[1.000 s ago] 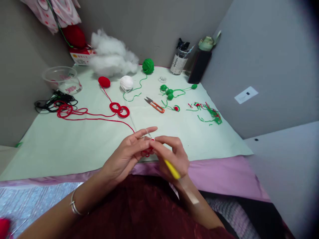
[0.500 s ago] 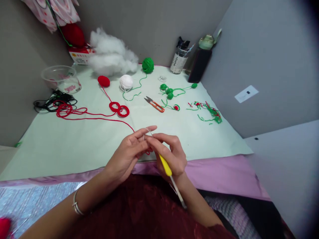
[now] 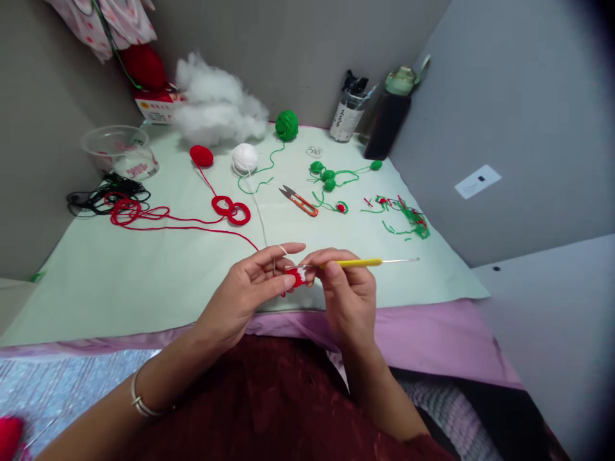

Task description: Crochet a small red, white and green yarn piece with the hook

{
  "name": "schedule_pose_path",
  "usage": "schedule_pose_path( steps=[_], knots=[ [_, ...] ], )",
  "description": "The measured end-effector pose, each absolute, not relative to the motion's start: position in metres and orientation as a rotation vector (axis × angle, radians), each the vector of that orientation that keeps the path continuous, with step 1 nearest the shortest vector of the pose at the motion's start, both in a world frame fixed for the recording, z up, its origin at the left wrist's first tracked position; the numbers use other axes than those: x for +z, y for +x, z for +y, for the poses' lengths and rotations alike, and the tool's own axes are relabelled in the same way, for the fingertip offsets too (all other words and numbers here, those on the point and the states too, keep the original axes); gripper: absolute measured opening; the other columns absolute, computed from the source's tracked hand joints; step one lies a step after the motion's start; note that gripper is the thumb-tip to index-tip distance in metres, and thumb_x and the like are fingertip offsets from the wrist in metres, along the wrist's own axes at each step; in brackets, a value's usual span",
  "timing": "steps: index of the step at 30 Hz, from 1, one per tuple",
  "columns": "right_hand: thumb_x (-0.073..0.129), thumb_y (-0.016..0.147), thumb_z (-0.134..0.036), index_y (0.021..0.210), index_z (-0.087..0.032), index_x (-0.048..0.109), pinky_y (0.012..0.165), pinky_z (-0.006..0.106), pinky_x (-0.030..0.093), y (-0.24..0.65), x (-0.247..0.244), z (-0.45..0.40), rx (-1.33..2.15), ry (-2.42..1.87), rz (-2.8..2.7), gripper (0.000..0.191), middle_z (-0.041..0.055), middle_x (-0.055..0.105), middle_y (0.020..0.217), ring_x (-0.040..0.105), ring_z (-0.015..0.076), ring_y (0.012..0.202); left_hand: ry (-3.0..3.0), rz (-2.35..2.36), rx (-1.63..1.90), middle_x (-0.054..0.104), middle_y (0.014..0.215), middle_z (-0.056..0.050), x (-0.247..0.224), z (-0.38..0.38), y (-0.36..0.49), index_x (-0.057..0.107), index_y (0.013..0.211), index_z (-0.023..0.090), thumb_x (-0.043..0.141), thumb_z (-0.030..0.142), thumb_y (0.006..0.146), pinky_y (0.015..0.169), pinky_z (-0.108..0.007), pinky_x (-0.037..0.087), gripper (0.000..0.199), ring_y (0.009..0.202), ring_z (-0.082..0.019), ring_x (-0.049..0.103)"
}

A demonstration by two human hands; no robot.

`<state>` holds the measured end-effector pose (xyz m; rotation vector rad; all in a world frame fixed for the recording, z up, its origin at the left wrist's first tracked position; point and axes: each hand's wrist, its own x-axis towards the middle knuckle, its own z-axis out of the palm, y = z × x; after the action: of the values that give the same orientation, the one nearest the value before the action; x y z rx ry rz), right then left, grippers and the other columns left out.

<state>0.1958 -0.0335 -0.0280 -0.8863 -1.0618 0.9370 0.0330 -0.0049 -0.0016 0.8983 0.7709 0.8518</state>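
Observation:
Between thumb and fingers, my left hand (image 3: pixel 245 288) pinches a small red and white crochet piece (image 3: pixel 296 276). White yarn loops over its raised index finger and runs back to the white yarn ball (image 3: pixel 245 157). My right hand (image 3: pixel 350 288) grips a crochet hook by its yellow handle (image 3: pixel 360 262); the hook lies nearly level, its tip at the top edge of the piece. Red yarn (image 3: pixel 211 229) trails from near my left hand to the left, close to two red crochet rings (image 3: pixel 238 214).
Orange-handled snips (image 3: pixel 300 201) lie mid-table, green crochet pieces (image 3: pixel 328 175) to their right. Yarn scraps (image 3: pixel 416 221) are near the right wall. Behind stand white stuffing (image 3: pixel 216 109), a green yarn ball (image 3: pixel 287 125), a pen cup (image 3: pixel 346 118) and a dark bottle (image 3: pixel 384 121). A clear tub (image 3: pixel 120 153) is left.
My right hand has turned and moved slightly right, swinging the hook from pointing down toward my lap to nearly level. The red and white piece now shows between my hands.

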Motion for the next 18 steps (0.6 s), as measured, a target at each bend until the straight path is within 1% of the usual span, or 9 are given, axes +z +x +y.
schedule_pose_path(
  steps=[4,7,10,13,18],
  knots=[
    [0.063,0.102,-0.038,0.093,-0.022,0.073,0.063,0.029,0.055,0.199,-0.026,-0.031,1.014,-0.828,-1.003,0.021,0.0031,0.077,0.086,0.065,0.0141,0.067,0.898,0.798,0.872,0.07,0.089,-0.001,0.002,-0.004,0.031,0.083,0.117,0.026,0.086,0.026,0.083,0.084,-0.028,0.049,0.034,0.089,-0.016,0.063],
    [0.06,0.104,-0.037,0.094,-0.023,0.072,0.066,0.031,0.056,0.2,-0.024,-0.033,0.999,-0.807,-1.05,0.021,0.0034,0.078,0.088,0.067,0.0151,0.07,0.912,0.824,0.879,0.068,0.087,-0.001,0.003,-0.005,0.031,0.084,0.114,0.026,0.086,0.026,0.083,0.082,-0.028,0.049,0.031,0.086,-0.016,0.061],
    [0.057,0.106,-0.032,0.098,-0.024,0.072,0.07,0.034,0.058,0.2,-0.023,-0.038,0.898,-0.843,-1.135,0.019,0.0037,0.079,0.093,0.069,0.0161,0.073,0.929,0.83,0.883,0.067,0.086,-0.001,0.003,-0.006,0.031,0.085,0.113,0.027,0.085,0.027,0.083,0.08,-0.028,0.049,0.03,0.085,-0.016,0.061],
    [0.054,0.107,-0.027,0.101,-0.025,0.073,0.071,0.035,0.058,0.2,-0.022,-0.043,0.746,-0.89,-1.237,0.02,0.0036,0.078,0.096,0.069,0.0162,0.076,0.948,0.814,0.883,0.068,0.085,0.0,0.001,-0.005,0.029,0.085,0.113,0.028,0.086,0.027,0.083,0.081,-0.028,0.05,0.03,0.084,-0.015,0.061],
    [0.052,0.107,-0.022,0.108,-0.027,0.074,0.076,0.037,0.059,0.2,-0.019,-0.046,0.567,-0.886,-1.376,0.023,0.0036,0.077,0.096,0.071,0.0186,0.086,0.978,0.811,0.881,0.068,0.083,0.001,-0.001,-0.004,0.029,0.084,0.113,0.03,0.089,0.026,0.081,0.081,-0.027,0.052,0.033,0.081,-0.014,0.062]
  ],
)
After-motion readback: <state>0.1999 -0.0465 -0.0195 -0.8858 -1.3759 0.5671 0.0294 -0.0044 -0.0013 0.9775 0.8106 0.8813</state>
